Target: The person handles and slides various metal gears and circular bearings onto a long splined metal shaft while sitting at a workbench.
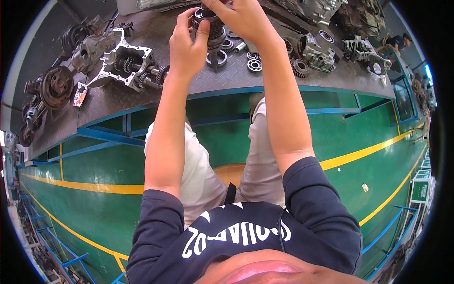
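Note:
A gear shaft (216,34) with stacked gears and rings stands upright at the far middle of the metal workbench (189,102). My left hand (185,47) is closed about its upper part, thumb and fingers on either side of a steel ring (206,15). At the shaft's top, my right hand (246,21) has its fingers closed; the upper frame edge cuts off part of them. Just right of the shaft lie a bearing (254,65), a small metal cylinder (240,47) and a loose gear ring (228,45).
Left on the bench sits an opened gearbox housing (101,71) with gears inside, beside a rusty brake drum (56,87). A toothed gear (300,68) and metal housings (319,54) lie to the right. Blue framing (350,90) edges the bench. A person (399,41) is at the far right.

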A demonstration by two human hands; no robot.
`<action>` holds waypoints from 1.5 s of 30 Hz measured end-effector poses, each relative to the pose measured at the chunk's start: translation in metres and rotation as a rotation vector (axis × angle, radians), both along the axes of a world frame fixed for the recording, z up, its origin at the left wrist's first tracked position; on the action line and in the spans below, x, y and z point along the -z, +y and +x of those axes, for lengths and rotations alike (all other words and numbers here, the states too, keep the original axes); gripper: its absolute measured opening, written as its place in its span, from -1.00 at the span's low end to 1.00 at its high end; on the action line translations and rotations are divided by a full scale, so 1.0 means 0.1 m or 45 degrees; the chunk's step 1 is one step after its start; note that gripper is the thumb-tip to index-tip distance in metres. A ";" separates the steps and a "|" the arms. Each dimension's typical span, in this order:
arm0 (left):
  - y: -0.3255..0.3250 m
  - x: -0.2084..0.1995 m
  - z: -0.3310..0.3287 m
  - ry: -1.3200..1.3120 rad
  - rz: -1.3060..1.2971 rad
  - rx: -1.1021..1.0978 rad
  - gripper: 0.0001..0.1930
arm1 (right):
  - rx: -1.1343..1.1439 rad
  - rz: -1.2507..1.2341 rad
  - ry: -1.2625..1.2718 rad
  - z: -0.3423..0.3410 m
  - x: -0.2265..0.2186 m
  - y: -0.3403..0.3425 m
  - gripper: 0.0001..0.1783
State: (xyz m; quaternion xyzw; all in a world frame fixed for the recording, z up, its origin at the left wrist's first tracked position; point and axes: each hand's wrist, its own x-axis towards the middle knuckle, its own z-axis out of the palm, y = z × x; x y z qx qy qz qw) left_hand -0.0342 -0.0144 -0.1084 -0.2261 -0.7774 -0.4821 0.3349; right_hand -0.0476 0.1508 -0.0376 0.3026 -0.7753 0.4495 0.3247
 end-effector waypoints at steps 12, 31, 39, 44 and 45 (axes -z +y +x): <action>-0.01 -0.07 0.03 0.408 -0.210 -0.174 -0.59 | -0.187 -0.155 -0.071 0.06 -0.01 0.02 -0.69; 0.12 -0.14 0.24 0.242 0.013 0.063 -0.32 | -0.205 -0.246 -0.138 0.04 0.06 0.04 -0.65; 0.09 -0.10 0.15 -0.084 0.143 0.132 -0.47 | -0.289 -0.438 0.020 -0.50 0.50 0.15 -0.74; 0.13 -0.07 -0.02 -0.290 0.617 0.402 -0.47 | -0.057 -0.008 -0.604 -0.88 1.18 0.63 -0.70; 0.12 -0.05 -0.04 -0.248 0.536 0.410 -0.47 | 0.054 0.300 -0.525 -1.01 1.37 0.63 -0.65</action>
